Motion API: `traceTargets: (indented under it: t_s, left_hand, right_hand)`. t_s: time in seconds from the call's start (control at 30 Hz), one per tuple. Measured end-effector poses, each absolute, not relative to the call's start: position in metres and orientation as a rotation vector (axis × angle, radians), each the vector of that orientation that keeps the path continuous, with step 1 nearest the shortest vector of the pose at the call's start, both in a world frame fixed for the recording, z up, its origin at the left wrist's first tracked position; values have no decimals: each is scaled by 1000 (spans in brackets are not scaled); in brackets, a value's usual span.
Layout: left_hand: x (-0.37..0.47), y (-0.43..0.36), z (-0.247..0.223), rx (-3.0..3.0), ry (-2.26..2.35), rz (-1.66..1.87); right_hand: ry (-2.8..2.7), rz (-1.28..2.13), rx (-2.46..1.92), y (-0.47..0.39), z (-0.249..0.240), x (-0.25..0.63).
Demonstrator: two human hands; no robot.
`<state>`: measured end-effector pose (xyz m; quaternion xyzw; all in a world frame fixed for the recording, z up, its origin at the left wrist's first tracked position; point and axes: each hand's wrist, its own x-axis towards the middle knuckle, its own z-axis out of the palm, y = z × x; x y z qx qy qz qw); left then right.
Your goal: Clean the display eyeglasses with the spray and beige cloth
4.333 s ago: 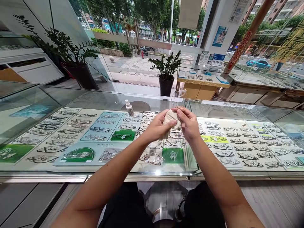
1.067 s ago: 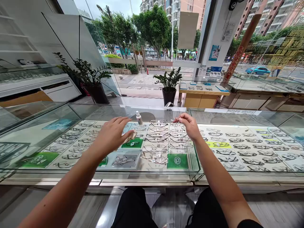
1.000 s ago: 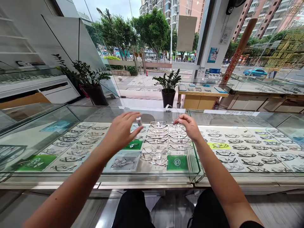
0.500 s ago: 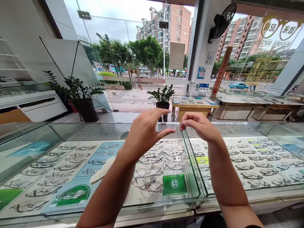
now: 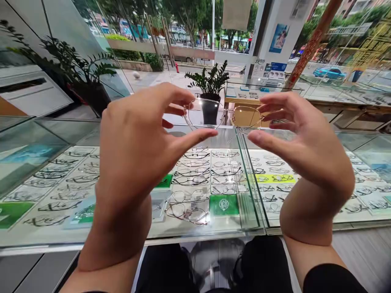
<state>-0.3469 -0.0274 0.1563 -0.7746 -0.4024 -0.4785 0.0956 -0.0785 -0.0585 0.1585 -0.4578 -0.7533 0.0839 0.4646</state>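
A pair of thin, round metal-rimmed eyeglasses (image 5: 228, 110) is up in the air above the glass counter, lenses toward me. My left hand (image 5: 136, 136) has its fingers at the left hinge and temple, its thumb stretched out below the left rim. At the other end my right hand (image 5: 310, 140) has curled fingers by the right hinge, with the thumb under the right lens. Both hands support the eyeglasses; the exact finger contact on the temples is partly hidden. Through the lenses the background shows.
Beneath my hands stands a glass display case (image 5: 183, 234) with rows of eyeglasses (image 5: 192, 179) and a green card (image 5: 224, 204) inside. A potted plant (image 5: 209, 81) stands beyond the counter. My black-clothed legs (image 5: 166, 268) are under the front edge.
My view has tilted down and both hands appear nearer and larger. The left hand, apart from the right before, has come onto the eyeglasses' left side. The eyeglasses now face me, spread between both hands.
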Motion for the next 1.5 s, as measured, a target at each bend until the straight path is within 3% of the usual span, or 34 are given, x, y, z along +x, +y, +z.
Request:
traceTargets:
  t_s: [0.6,0.83,1.5]
  left_hand:
    - [-340,-12,150,-2253,-1103,-1588]
    - [-336,-2,145,-2388,-1011,-1867]
    - [-332,-15,143,-2215,-1048,-1697]
  right_hand:
    - [-1772,-183,-1150,-52,152,-92]
    - [-1764,-70,-1035,-51,153,-88]
    - [-1829,91,-1018,-42,153,-76]
